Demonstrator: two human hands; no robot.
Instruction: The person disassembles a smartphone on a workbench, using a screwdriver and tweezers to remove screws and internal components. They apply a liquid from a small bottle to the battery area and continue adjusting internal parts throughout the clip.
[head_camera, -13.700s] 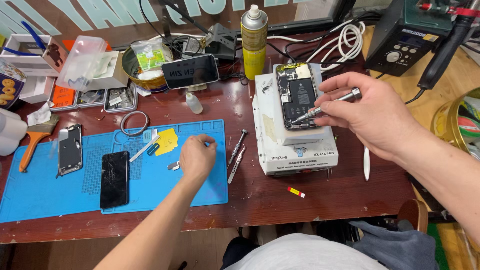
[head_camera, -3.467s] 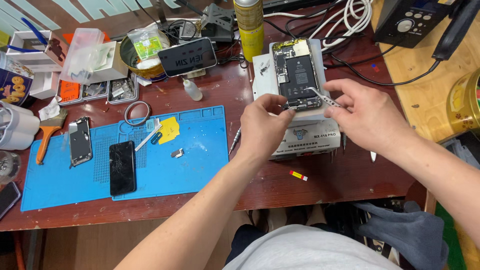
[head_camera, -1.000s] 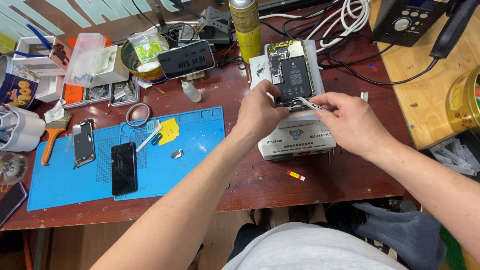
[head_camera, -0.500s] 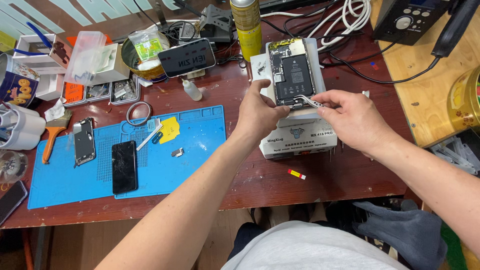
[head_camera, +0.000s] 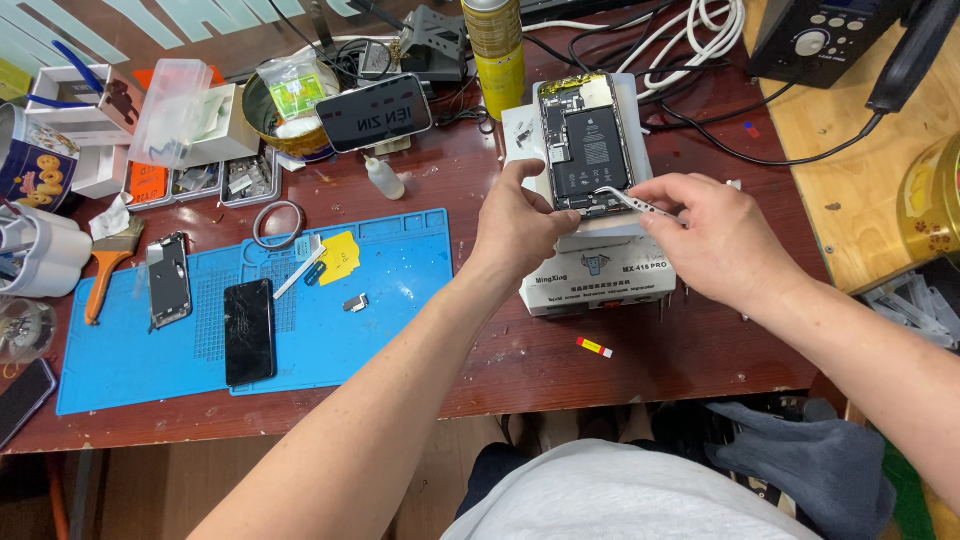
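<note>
Opened phone (head_camera: 585, 140), at twelve o'clock on our white box (head_camera: 600, 280): our left hand (head_camera: 520, 215) now pinches its lower edge while our right hand (head_camera: 715, 235), grasping tweezers (head_camera: 635, 203), has closed in.

Cracked black phone (head_camera: 249, 331) on blue mat (head_camera: 400, 290), brush (head_camera: 108, 274) alongside.

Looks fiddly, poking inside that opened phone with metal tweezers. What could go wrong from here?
The metal tweezers in the right hand touch the bottom edge of the opened phone; a slip could scratch or short the bare parts. The phone lies on a white box, steadied only by the left hand, so it might slide. Any tiny part lifted could drop among the cables and be lost.
</note>
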